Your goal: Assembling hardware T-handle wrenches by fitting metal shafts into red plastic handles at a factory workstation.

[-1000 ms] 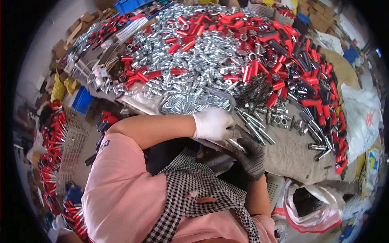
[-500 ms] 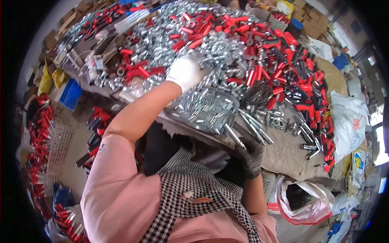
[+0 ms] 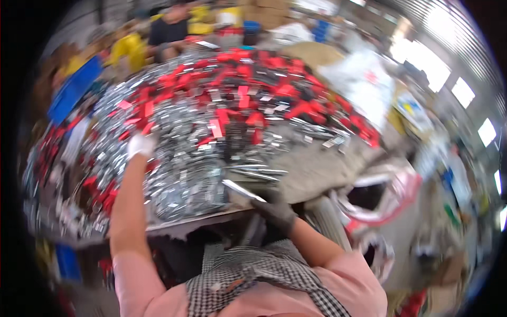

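Note:
My left hand, in a white glove, reaches into a large pile of small silver metal parts. Its fingers are smeared by motion, and whether they hold anything does not show. Red pieces lie just beyond it. Close to the table's front edge, my right hand wears a dark grey glove and is closed around the lower end of a silver metal rod. The rod points up and to the left. Several similar rods lie on the table just past that hand.
Red and black handle-like parts heap along the far and right side. Beige sheeting covers the table's right. An open white sack with a red rim stands at right. Another person is across the table, near a blue bin.
The view has swung up and to the right, blurring the picture. My left hand has moved from beside the tray to farther left over the pile. My right hand still holds the rod.

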{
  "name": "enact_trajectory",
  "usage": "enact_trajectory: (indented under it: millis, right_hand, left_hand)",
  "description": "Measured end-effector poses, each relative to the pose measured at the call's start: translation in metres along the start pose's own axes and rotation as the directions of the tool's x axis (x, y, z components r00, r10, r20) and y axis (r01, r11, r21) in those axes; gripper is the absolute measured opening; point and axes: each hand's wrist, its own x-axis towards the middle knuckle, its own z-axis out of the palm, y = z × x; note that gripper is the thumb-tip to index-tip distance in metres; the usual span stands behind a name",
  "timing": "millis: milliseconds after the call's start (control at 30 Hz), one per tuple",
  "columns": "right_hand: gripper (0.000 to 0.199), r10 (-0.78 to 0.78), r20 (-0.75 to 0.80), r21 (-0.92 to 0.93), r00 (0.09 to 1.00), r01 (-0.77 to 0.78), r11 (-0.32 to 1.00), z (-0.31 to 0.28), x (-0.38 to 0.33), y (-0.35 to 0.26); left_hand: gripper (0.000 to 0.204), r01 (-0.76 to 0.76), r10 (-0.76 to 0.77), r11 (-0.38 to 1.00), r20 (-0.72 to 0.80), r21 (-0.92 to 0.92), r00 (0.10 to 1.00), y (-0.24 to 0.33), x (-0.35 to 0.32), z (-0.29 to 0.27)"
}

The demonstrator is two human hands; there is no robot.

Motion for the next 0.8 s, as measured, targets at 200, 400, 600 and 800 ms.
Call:
enact_trajectory:
  millis: [200,400,600,800]
  right_hand:
    - [0.048,-0.172,0.004,0.034,0.985,0.171,0.985,0.006,-0.007,0.005]
    - [0.044,-0.16,0.009,0.028,0.987,0.159,0.987,-0.002,-0.022,0.0]
    - [0.038,-0.176,-0.011,-0.085,0.984,0.174,0.981,0.002,-0.017,-0.016]
    - [0.037,-0.352,0.267,-0.09,0.897,0.387,0.918,0.028,0.008,-0.018]
  left_hand:
    - [0.061,-0.093,0.091,0.995,-0.056,-0.035,0.994,0.01,0.012,0.008]
    - [0.05,-0.25,0.149,0.661,-0.204,-0.707,0.968,0.015,-0.03,-0.018]
    - [0.027,-0.109,0.566,0.25,0.054,-0.962,0.823,0.032,-0.205,-0.038]
    - [0.04,-0.127,0.628,0.415,0.183,-0.901,0.757,0.022,-0.286,-0.029]
